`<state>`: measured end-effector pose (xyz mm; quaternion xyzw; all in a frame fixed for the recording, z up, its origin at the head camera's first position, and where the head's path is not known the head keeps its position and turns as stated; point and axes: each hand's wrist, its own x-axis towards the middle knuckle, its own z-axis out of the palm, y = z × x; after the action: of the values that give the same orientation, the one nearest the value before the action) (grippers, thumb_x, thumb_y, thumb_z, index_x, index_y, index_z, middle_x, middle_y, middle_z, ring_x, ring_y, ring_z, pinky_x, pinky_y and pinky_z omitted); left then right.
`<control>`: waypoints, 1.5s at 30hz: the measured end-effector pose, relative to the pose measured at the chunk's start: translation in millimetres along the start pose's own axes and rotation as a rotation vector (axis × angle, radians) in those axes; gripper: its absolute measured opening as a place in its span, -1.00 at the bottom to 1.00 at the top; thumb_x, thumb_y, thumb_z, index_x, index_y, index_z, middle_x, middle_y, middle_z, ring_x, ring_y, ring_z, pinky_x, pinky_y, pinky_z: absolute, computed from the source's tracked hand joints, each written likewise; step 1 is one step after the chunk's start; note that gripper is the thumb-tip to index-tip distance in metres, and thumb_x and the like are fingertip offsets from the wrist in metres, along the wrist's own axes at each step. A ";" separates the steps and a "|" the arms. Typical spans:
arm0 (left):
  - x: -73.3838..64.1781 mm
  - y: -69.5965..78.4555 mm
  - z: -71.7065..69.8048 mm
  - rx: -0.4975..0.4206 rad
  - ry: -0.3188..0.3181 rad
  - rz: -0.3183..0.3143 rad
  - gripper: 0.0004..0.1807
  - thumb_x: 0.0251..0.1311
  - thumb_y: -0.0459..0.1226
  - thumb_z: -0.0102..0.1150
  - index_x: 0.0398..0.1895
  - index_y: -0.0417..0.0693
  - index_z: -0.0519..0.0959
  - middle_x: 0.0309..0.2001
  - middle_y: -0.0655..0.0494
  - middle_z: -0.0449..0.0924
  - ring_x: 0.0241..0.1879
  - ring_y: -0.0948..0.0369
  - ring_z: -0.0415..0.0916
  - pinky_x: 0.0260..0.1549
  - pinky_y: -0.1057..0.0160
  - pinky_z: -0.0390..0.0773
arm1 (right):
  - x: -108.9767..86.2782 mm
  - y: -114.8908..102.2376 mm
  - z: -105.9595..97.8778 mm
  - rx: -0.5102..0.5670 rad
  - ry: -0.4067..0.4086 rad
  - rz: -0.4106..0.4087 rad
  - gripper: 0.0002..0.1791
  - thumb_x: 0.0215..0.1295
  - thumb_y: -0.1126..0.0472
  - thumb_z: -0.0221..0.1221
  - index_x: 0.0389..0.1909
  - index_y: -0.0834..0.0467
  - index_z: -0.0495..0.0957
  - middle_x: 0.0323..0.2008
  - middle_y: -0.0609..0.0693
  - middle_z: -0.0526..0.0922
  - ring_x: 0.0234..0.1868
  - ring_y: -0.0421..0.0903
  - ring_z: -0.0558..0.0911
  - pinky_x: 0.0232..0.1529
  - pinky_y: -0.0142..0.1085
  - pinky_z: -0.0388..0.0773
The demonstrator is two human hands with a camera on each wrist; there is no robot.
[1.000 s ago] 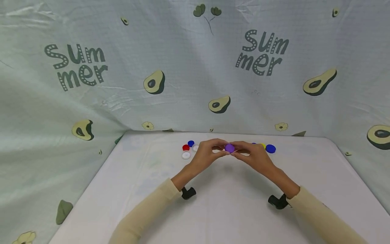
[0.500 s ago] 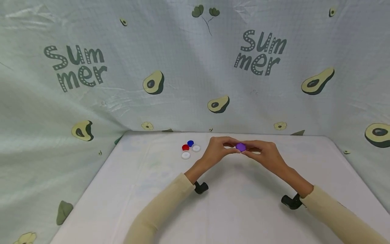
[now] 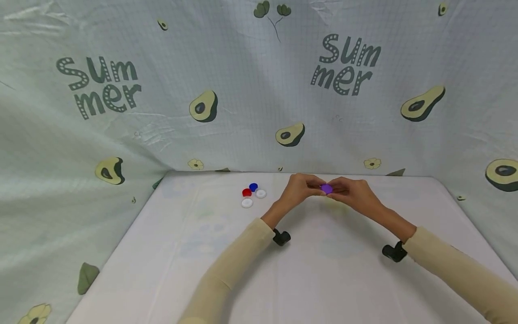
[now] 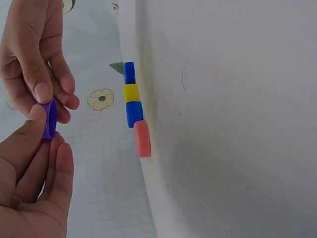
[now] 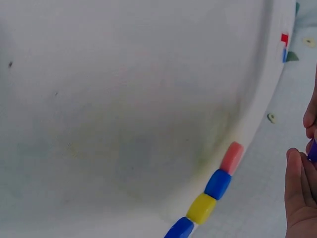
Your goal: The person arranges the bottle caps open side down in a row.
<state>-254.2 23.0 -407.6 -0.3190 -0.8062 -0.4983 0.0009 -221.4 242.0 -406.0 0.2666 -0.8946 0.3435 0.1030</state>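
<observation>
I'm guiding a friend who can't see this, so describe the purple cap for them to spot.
Find the white table, then look toward its far edge. There the left hand and right hand pinch the purple cap between them. It's the only purple one, held up while other caps rest on the table.

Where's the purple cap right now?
In the head view, the purple cap is right of the middle, pinched between the left hand and the right hand. In the left wrist view, it's left of the pink cap.
</observation>
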 end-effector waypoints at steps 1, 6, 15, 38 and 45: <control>2.6 -2.1 1.6 0.002 -0.009 -0.010 -0.69 0.14 -0.32 0.45 -0.03 -0.19 0.74 -0.11 0.01 0.78 -0.17 0.34 0.72 -0.17 0.49 0.64 | 0.8 2.4 -0.1 -0.003 -0.010 0.010 -0.71 0.27 0.27 0.40 -0.02 0.26 0.68 -0.16 0.12 0.79 -0.16 0.05 0.79 -0.15 -0.22 0.73; 17.1 -13.9 8.1 0.034 -0.055 -0.076 -0.70 0.13 -0.30 0.47 -0.05 -0.17 0.75 -0.13 0.05 0.79 -0.19 0.37 0.70 -0.19 0.51 0.61 | 4.5 14.9 0.5 -0.017 -0.054 0.093 -0.70 0.29 0.23 0.39 -0.01 0.28 0.69 -0.16 0.14 0.78 -0.15 0.07 0.78 -0.13 -0.13 0.72; 32.2 -26.9 13.4 0.059 -0.135 -0.123 -0.70 0.08 -0.33 0.51 -0.08 -0.21 0.76 -0.15 0.01 0.79 -0.22 0.29 0.71 -0.21 0.51 0.59 | 1.0 31.4 11.9 0.013 -0.044 0.244 -0.68 0.29 0.17 0.39 0.00 0.24 0.71 -0.19 0.09 0.80 -0.16 0.03 0.77 -0.18 -0.31 0.65; 38.0 -40.5 21.8 0.203 -0.227 -0.294 -0.73 0.09 -0.27 0.53 -0.12 -0.11 0.78 -0.22 0.11 0.80 -0.24 0.36 0.63 -0.29 0.52 0.49 | -1.1 35.1 33.6 0.050 -0.044 0.347 -0.60 0.24 0.24 0.43 -0.01 0.43 0.66 -0.20 0.23 0.78 -0.14 0.12 0.77 -0.17 -0.20 0.72; 39.2 -38.6 23.4 0.219 -0.231 -0.297 -0.74 0.06 -0.30 0.55 -0.16 -0.15 0.77 -0.25 0.08 0.79 -0.28 0.34 0.65 -0.32 0.51 0.52 | 0.9 34.7 34.9 0.023 -0.056 0.360 -0.61 0.20 0.23 0.45 -0.05 0.41 0.69 -0.24 0.20 0.79 -0.17 0.08 0.77 -0.20 -0.25 0.69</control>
<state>-297.9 50.4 -437.9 -0.2495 -0.8885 -0.3625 -0.1302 -241.2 239.8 -451.1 0.1126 -0.9263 0.3592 0.0120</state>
